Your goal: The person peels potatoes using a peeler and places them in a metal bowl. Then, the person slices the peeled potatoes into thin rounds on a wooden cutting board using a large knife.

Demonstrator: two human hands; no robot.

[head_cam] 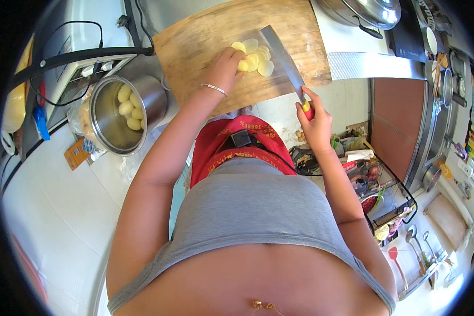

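On a wooden cutting board point(193, 43) lies a small heap of pale yellow potato slices point(252, 61). My left hand point(224, 68), with a bangle at its wrist, rests at the heap's left side, its fingertips on the slices. Whether those fingers grip a slice I cannot tell. A kitchen knife point(282, 55) with a red and yellow handle is in my right hand point(315, 118). Its blade slants up and left over the board, to the right of the slices and apart from them.
Left of the board stands a steel pot point(154, 94) holding several peeled potatoes point(130, 106) in liquid. A lidded pan point(373, 14) sits at the upper right, near a black cooktop point(409, 35). A wire rack point(395, 181) with groceries stands to the right. Cables point(83, 23) hang at upper left.
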